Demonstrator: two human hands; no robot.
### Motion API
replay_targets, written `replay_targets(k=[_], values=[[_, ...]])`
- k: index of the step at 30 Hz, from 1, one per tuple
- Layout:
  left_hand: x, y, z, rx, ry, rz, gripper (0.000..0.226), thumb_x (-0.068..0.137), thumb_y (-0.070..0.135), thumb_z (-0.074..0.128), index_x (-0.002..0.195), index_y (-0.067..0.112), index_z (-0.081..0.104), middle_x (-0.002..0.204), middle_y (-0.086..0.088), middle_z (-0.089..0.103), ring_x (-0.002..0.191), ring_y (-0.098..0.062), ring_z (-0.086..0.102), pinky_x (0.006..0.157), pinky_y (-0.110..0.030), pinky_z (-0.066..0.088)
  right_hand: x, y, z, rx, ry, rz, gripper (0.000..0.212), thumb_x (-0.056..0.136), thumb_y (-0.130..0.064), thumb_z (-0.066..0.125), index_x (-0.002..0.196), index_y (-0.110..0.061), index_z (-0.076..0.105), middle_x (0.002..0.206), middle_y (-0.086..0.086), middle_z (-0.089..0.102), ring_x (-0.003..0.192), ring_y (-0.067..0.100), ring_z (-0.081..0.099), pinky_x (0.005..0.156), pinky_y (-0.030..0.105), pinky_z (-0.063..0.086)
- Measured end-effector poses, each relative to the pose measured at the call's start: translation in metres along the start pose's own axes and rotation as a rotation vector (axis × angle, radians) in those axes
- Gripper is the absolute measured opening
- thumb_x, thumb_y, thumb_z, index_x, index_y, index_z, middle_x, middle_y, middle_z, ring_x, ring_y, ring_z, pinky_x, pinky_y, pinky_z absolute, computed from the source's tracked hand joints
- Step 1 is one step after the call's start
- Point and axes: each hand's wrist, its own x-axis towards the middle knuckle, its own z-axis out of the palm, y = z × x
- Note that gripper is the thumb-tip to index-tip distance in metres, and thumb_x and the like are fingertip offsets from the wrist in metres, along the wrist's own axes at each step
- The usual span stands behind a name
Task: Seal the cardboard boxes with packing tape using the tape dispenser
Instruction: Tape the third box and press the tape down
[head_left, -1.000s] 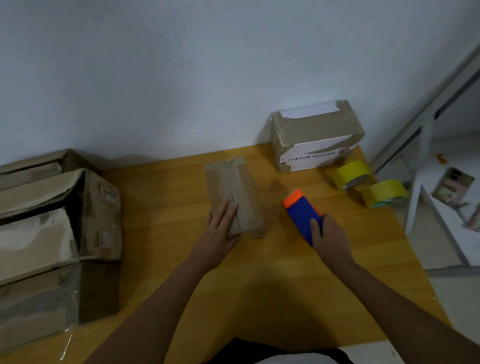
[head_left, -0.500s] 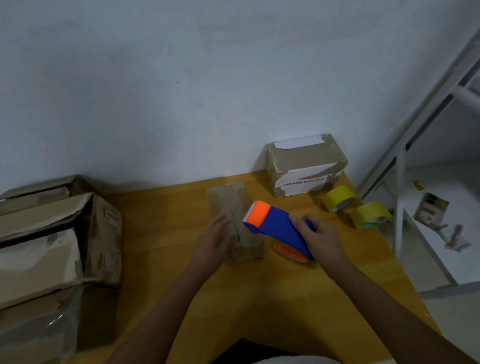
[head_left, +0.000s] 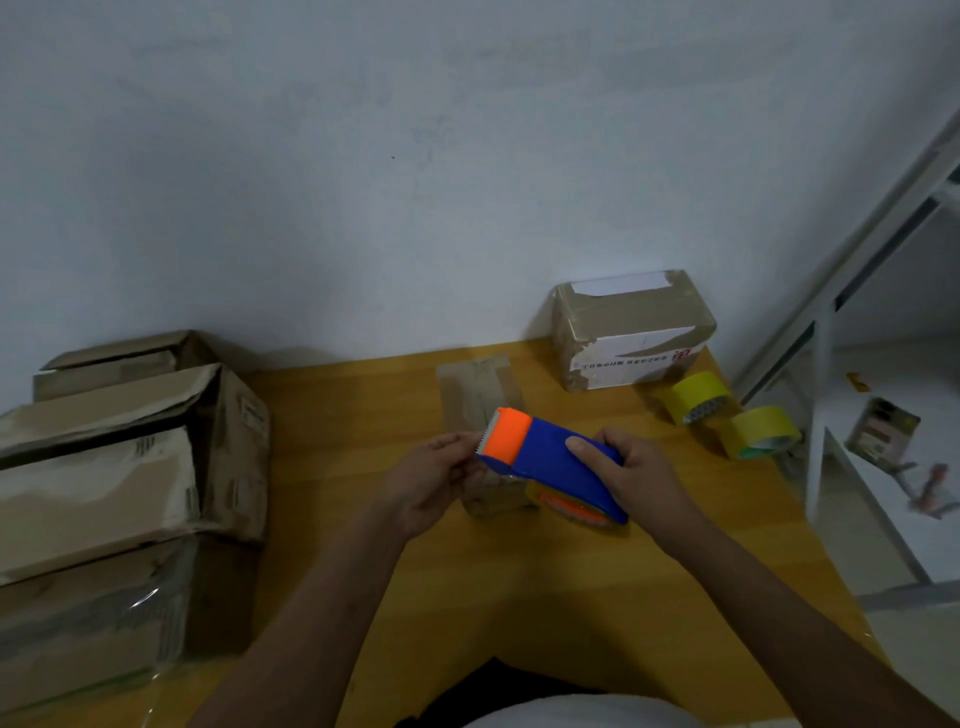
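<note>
Above the small cardboard box (head_left: 480, 395) on the table (head_left: 519, 571), the tape dispenser (head_left: 550, 462) is held with its long axis running from its orange cutter end at left toward the right hand (head_left: 639, 478), whose grip wraps the blue body. The left hand (head_left: 431, 483), nearer the cutter, appears to pinch at the tape end, though that contact is unclear. The box lies directly beneath and beyond both grips, lengthwise away from the person.

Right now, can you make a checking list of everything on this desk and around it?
Surface: wooden table.
Job's things: tape dispenser held above small flat box; taped box by the wall.
Clutter: two yellow tape rolls, touching; stacked worn boxes on the left.
Grippers: right hand grips dispenser; left hand fingers at its orange end.
Cables: nothing seen.
Surroundings: white wall, white frame.
</note>
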Motion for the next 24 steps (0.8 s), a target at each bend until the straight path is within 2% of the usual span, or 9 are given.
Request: replay_targets(k=[5,9,12,16,19,22,24], values=[[-0.005,-0.004,0.003,0.085,0.012,0.023,0.011,0.097,0.009,0.057,0.094,0.007,0.068,0.079,-0.004,0.069,0.067,-0.009,0.063,0.056,-0.018,0.051,-0.001,-0.001,-0.005,-0.02,-0.092,0.012,0.039,0.089,-0.046,0.059,0.074,-0.011,0.056,0.064,0.003,0.058,0.051,0.005,0.054,0.048,0.017,0.038],[-0.003,-0.012,0.003,0.174,0.063,0.121,0.01,0.095,0.009,0.059,0.093,0.004,0.068,0.084,-0.008,0.068,0.074,-0.013,0.062,0.062,-0.022,0.052,-0.004,0.002,-0.011,-0.025,-0.177,0.025,0.042,0.09,-0.049,0.056,0.079,-0.008,0.055,0.073,0.01,0.06,0.058,0.012,0.056,0.055,0.021,0.04],[-0.003,-0.014,0.006,0.29,0.11,0.195,0.011,0.095,0.012,0.062,0.092,0.005,0.07,0.089,-0.01,0.071,0.083,-0.019,0.064,0.075,-0.031,0.054,-0.002,0.005,-0.013,-0.128,-0.244,0.036,0.044,0.093,-0.053,0.049,0.082,-0.011,0.055,0.078,0.01,0.06,0.061,0.013,0.054,0.058,0.024,0.038],[-0.004,-0.012,0.014,0.308,0.139,0.243,0.011,0.095,0.011,0.061,0.09,0.005,0.068,0.086,-0.008,0.069,0.08,-0.017,0.062,0.075,-0.03,0.053,0.0,0.006,-0.013,-0.3,-0.308,0.032,0.05,0.099,-0.051,0.036,0.092,-0.005,0.055,0.081,0.012,0.057,0.065,0.017,0.048,0.061,0.026,0.035],[-0.002,-0.011,0.016,0.323,0.15,0.247,0.012,0.096,0.013,0.061,0.09,0.006,0.069,0.085,-0.007,0.069,0.08,-0.016,0.062,0.074,-0.03,0.053,-0.004,0.008,-0.005,-0.3,-0.209,0.029,0.049,0.1,-0.048,0.036,0.092,-0.004,0.055,0.079,0.012,0.057,0.063,0.016,0.048,0.058,0.023,0.034],[-0.001,-0.013,0.018,0.298,0.156,0.241,0.011,0.095,0.012,0.061,0.09,0.009,0.069,0.083,-0.004,0.069,0.076,-0.012,0.062,0.066,-0.023,0.051,-0.006,0.01,0.002,-0.314,0.05,-0.06,0.05,0.097,-0.049,0.042,0.074,-0.006,0.052,0.06,0.006,0.048,0.051,0.013,0.043,0.049,0.019,0.033],[0.0,-0.013,0.021,0.287,0.151,0.247,0.012,0.096,0.012,0.06,0.09,0.009,0.07,0.083,-0.004,0.069,0.075,-0.011,0.061,0.066,-0.023,0.05,-0.005,0.009,0.0,-0.298,0.127,-0.097,0.049,0.096,-0.049,0.045,0.066,-0.01,0.049,0.054,0.004,0.045,0.046,0.011,0.042,0.046,0.02,0.032]])
